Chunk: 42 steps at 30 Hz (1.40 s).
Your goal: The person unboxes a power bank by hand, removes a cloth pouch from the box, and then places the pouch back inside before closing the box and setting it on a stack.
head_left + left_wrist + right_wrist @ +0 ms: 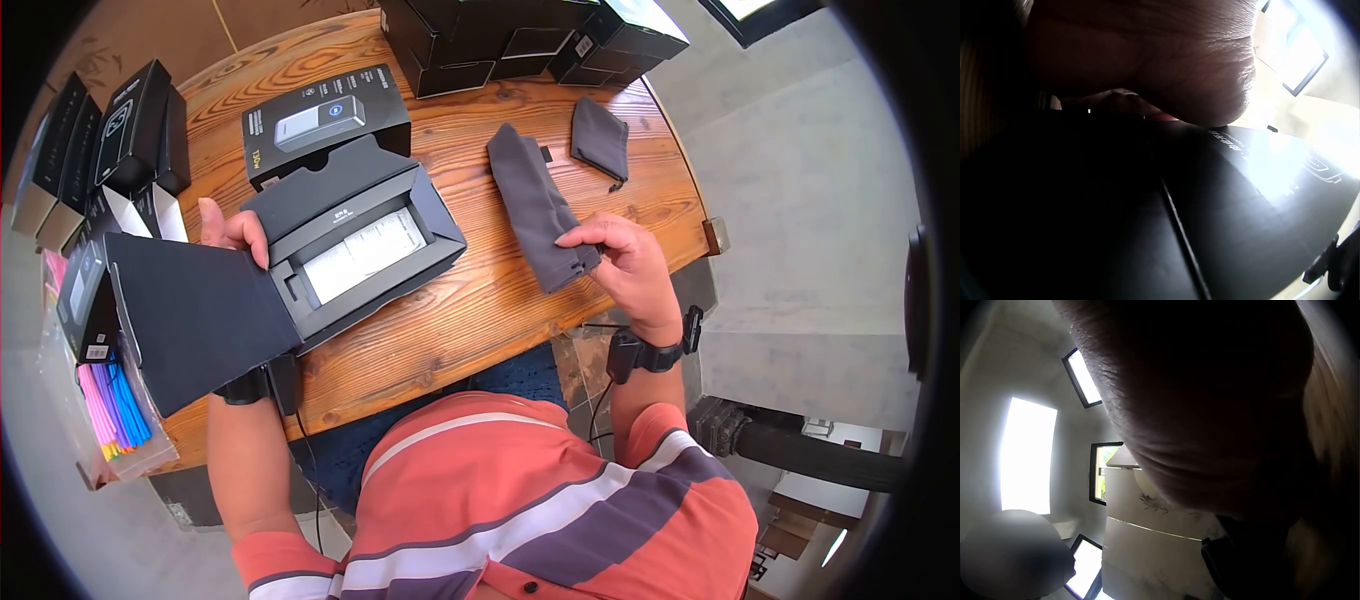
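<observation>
In the head view my left hand (pixel 238 232) grips an opened black box (pixel 440 240) at the edge by its unfolded lid (pixel 195 320), fingertips curled over the side. A white printed paper (pixel 370 255) lies in the box's recessed tray. The left wrist view has my palm (pixel 1147 56) against the dark outer face of the box. My right hand (pixel 632 268) pinches the near end of a long dark grey cloth pouch (pixel 535 205) at the right of the table. A smaller grey pouch (pixel 600 140) lies just beyond. The right wrist view is mostly filled by the dark hand (pixel 1210 412).
Behind the opened box stands a printed black box (pixel 325 120) picturing a device. More black boxes (pixel 480 45) line the back, and several (pixel 130 130) are stacked at left. A clear bag of colourful strips (pixel 120 410) lies near the left edge of the wooden table (pixel 460 320).
</observation>
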Motion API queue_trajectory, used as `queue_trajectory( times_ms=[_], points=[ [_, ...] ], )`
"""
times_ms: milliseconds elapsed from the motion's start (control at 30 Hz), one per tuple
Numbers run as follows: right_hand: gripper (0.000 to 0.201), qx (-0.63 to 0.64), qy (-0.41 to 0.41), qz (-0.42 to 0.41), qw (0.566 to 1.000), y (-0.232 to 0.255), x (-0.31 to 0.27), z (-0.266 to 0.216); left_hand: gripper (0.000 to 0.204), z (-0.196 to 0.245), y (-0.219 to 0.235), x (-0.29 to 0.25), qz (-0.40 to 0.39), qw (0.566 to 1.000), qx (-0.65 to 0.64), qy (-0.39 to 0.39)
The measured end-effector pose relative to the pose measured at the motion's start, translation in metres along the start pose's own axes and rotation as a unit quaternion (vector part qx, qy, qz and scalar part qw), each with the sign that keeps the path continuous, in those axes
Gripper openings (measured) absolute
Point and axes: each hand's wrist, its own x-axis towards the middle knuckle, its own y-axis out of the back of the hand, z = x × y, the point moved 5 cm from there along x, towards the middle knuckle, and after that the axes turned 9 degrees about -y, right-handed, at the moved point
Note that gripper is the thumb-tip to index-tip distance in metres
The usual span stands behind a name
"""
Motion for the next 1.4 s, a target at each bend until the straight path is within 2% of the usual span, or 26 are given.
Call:
queue_trajectory(
  times_ms=[67, 100, 167, 200, 267, 300, 367, 400, 467, 500, 567, 600, 667, 800, 867, 900, 967, 1000, 1067, 1100, 1167, 1300, 1367, 1400],
  points=[
    [0.039, -0.190, 0.136, 0.065, 0.970, 0.003, -0.001, -0.009, 0.078, 0.001, -0.001, 0.000, -0.001, 1.000, -0.002, 0.003],
    [0.039, -0.190, 0.136, 0.065, 0.970, -0.001, 0.002, -0.015, 0.078, 0.002, -0.002, -0.001, -0.002, 1.000, -0.004, 0.006],
    [0.037, -0.301, 0.293, 0.172, 0.891, -0.013, -0.002, -0.047, 0.078, 0.004, -0.004, -0.002, 0.004, 1.000, -0.011, 0.009],
    [0.037, -0.301, 0.293, 0.172, 0.891, -0.013, 0.001, -0.044, 0.078, 0.003, -0.005, -0.002, 0.010, 1.000, -0.019, 0.012],
    [0.032, -0.203, 0.318, 0.068, 0.924, -0.019, 0.006, -0.035, 0.078, 0.002, -0.004, -0.001, 0.012, 1.000, -0.019, 0.015],
    [0.032, -0.202, 0.318, 0.068, 0.924, -0.022, 0.005, -0.033, 0.078, 0.001, -0.003, -0.001, 0.013, 1.000, -0.019, 0.019],
    [0.021, -0.205, 0.197, 0.062, 0.957, -0.027, 0.009, -0.022, 0.078, 0.001, -0.001, -0.001, 0.007, 1.000, -0.018, 0.022],
    [0.021, -0.205, 0.197, 0.062, 0.957, -0.030, 0.010, -0.023, 0.077, 0.000, -0.001, -0.001, 0.001, 1.000, -0.017, 0.025],
    [0.011, -0.171, 0.108, 0.106, 0.973, -0.028, 0.015, -0.018, 0.077, 0.000, -0.002, -0.001, 0.002, 1.000, -0.017, 0.024],
    [0.011, -0.171, 0.108, 0.105, 0.974, -0.029, 0.019, -0.011, 0.077, 0.000, -0.002, -0.001, 0.002, 1.000, -0.018, 0.022],
    [0.015, -0.067, 0.094, 0.149, 0.982, -0.023, 0.030, 0.009, 0.077, 0.000, -0.001, -0.002, 0.000, 0.999, -0.020, 0.025],
    [0.015, -0.067, 0.093, 0.149, 0.982, -0.026, 0.033, 0.007, 0.076, 0.000, -0.002, -0.002, -0.003, 0.999, -0.022, 0.027],
    [0.020, 0.084, -0.015, 0.160, 0.983, -0.029, 0.041, 0.011, 0.076, 0.002, -0.003, -0.002, 0.000, 1.000, -0.013, 0.022],
    [0.025, 0.101, -0.033, 0.198, 0.974, -0.028, 0.047, 0.009, 0.076, 0.006, -0.007, -0.003, 0.011, 1.000, 0.010, 0.018],
    [0.039, -0.003, -0.035, 0.241, 0.970, -0.023, 0.049, 0.010, 0.076, 0.007, -0.008, -0.003, 0.008, 1.000, 0.012, 0.009],
    [0.039, -0.004, -0.034, 0.240, 0.970, -0.018, 0.052, 0.017, 0.076, 0.008, -0.008, -0.002, 0.005, 1.000, 0.014, -0.002],
    [0.059, -0.205, 0.039, 0.279, 0.937, -0.008, 0.055, 0.024, 0.076, 0.004, -0.004, -0.001, 0.004, 1.000, 0.009, -0.002],
    [0.059, -0.206, 0.040, 0.278, 0.938, -0.007, 0.054, 0.019, 0.076, 0.003, -0.003, -0.001, 0.001, 1.000, 0.003, -0.001],
    [0.069, -0.262, 0.041, 0.329, 0.907, -0.002, 0.047, 0.003, 0.076, 0.004, -0.002, -0.002, 0.005, 1.000, 0.004, 0.011],
    [0.069, -0.262, 0.041, 0.329, 0.907, 0.003, 0.048, 0.004, 0.076, 0.004, -0.002, -0.003, 0.007, 1.000, 0.005, 0.023],
    [0.067, -0.253, -0.037, 0.229, 0.939, 0.012, 0.060, 0.017, 0.076, 0.003, -0.005, -0.002, 0.006, 1.000, -0.013, 0.016],
    [0.058, -0.239, -0.029, 0.232, 0.943, 0.019, 0.064, 0.011, 0.075, 0.006, -0.010, -0.003, 0.013, 1.000, -0.019, 0.008],
    [0.048, -0.159, -0.076, 0.187, 0.966, 0.020, 0.068, 0.018, 0.075, 0.007, -0.010, -0.005, 0.022, 1.000, -0.018, 0.011],
    [0.048, -0.158, -0.073, 0.181, 0.968, 0.021, 0.069, 0.018, 0.075, 0.008, -0.010, -0.006, 0.027, 0.999, -0.021, 0.016]
  ],
)
